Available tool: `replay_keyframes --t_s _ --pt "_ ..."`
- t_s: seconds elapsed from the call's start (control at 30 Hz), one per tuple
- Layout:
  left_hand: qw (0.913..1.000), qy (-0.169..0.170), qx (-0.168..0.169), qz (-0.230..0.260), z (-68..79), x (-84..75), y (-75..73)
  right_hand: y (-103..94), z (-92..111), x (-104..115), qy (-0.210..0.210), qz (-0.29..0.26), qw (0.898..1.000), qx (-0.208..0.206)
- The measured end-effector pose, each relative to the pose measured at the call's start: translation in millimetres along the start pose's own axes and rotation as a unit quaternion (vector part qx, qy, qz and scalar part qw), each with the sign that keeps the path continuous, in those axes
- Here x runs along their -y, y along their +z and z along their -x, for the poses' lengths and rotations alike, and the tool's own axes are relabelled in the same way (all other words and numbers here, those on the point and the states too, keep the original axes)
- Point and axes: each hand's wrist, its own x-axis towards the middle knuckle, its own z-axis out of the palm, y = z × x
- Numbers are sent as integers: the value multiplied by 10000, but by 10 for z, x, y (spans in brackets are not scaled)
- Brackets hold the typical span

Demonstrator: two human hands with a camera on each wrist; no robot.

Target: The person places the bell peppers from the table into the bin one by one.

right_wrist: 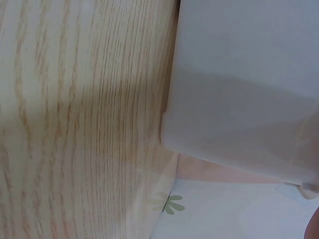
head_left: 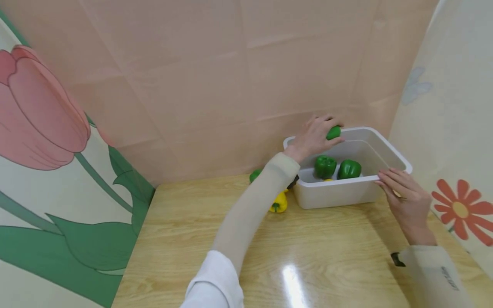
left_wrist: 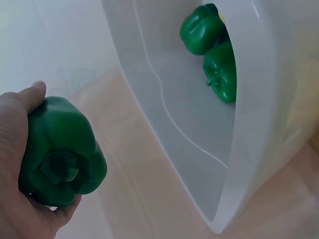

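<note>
By the far rim of the white bin (head_left: 339,193), left hand (head_left: 313,136) has its grip curled round a green pepper (left_wrist: 65,134); right hand (head_left: 409,194) holds near rim. Two green peppers (head_left: 325,166) inside bin, yellow pepper (head_left: 279,203) on desk (head_left: 192,239).

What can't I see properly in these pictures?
Head view: the green pepper outside the bin, partly behind the left sleeve.
Head view: the yellow thing inside, mostly behind the bin's near wall.
Right wrist view: most of the right hand, cut off by the picture's edge.
</note>
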Motion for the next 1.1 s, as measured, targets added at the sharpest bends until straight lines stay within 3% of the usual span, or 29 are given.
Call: replay_keyframes --t_s 0.47,0.77,1.1 --pt "9998 -157 -77 94 -5 -3 136 8 -20 14 18 -180 9997 -172" --pt "9999 -27 80 138 -12 -53 269 -55 23 40 -14 -150 9998 -130" --pt "9997 -122 16 198 46 26 339 -35 -27 66 46 -132 9998 -174"
